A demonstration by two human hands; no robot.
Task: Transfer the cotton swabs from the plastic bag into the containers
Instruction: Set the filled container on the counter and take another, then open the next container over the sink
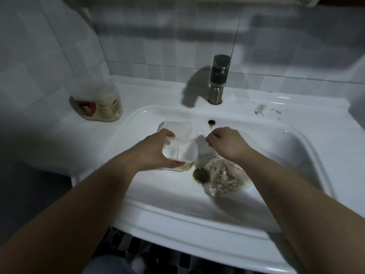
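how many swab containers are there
2. The far container stands on the counter, left of the basin. The open container, lid flipped back, is in the basin, gripped by the left hand. Others may be out of view.

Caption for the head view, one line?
Left hand grips an open container in the sink; the swab bag lies beside the drain, under the right hand.
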